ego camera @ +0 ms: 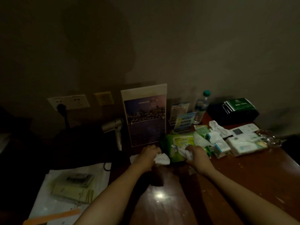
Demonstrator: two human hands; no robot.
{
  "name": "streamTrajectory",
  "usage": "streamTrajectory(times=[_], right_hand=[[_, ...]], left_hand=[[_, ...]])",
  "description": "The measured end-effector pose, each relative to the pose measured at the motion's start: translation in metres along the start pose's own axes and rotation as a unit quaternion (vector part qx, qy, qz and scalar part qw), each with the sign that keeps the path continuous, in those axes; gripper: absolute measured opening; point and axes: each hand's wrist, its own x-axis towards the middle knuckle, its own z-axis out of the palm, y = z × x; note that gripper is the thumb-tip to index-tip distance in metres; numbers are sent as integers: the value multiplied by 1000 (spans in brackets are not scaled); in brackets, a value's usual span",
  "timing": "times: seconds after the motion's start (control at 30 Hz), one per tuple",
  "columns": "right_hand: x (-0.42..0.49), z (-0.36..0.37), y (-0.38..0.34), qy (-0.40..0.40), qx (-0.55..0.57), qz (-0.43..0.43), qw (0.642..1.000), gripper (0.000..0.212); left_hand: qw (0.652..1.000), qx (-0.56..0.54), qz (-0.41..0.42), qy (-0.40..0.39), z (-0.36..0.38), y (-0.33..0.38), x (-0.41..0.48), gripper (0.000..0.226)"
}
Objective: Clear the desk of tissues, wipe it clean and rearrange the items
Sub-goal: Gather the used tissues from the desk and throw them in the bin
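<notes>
Over desk (pixel 243 172), before green wipes pack (pixel 180 142): left hand (pixel 148 154) grips crumpled tissue (pixel 162 159), right hand (pixel 197 155) grips second tissue (pixel 183 151).

The desk (pixel 253 172) fades into darkness at its left end, and the hair dryer (pixel 116 127) cord is lost there. Crumpled tissues (pixel 162 159) hide the fingertips of the left hand (pixel 148 153) and right hand (pixel 197 157). The print on the wipes pack (pixel 180 142) is unreadable. The white bag (pixel 65 200) runs off the bottom edge.

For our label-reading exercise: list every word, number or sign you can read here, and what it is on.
"999", apparently: green wipes pack.
Poster, leaflets, water bottle, tissue packs, green packets: print too blurred to read.
</notes>
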Motion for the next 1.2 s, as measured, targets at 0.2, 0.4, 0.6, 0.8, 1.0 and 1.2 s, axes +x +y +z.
streamTrajectory(times=[0.2, 0.4, 0.6, 0.8, 1.0, 1.2], right_hand=[[22, -31, 49, -28, -18, -28, 999, 44], [62, -50, 95, -85, -19, -76, 993, 47], [93, -45, 120, -143, -15, -110, 984, 48], [102, -32, 124, -132, 1, -107, 985, 46], [102, -42, 121, -123, 9, -106, 987, 48], [92, -65, 125, -99, -10, -99, 990, 47]], left_hand=[[999, 1, -26, 41, 15, 34, 29, 47], [991, -19, -102, 81, 41, 68, 59, 40], [983, -48, -158, 84, 45, 73, 78, 44], [974, -90, -186, 99, 48, 75, 92, 39], [972, -116, -177, 101, 38, 84, 98, 41], [976, -134, -139, 105, 30, 94, 101, 40]])
